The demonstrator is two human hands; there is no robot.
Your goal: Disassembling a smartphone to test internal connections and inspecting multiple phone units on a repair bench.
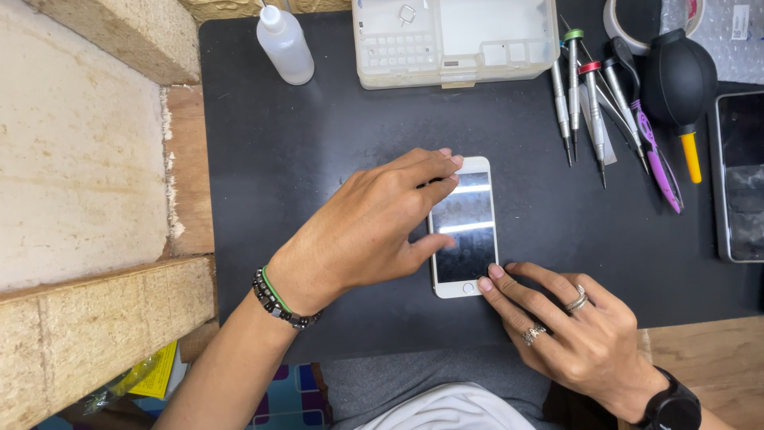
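Steadying the white phone (464, 231) flat on the dark tabletop (318, 151), my left hand (370, 231) fingers spread across its screen, right hand (569, 322) fingertips pressing its lower corner; lifting the screen next likely needs a tool

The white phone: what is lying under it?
The white phone lies flat, screen up, on a black mat. The left hand covers its left edge, and the right hand touches its lower right corner. Anything between phone and mat is hidden.
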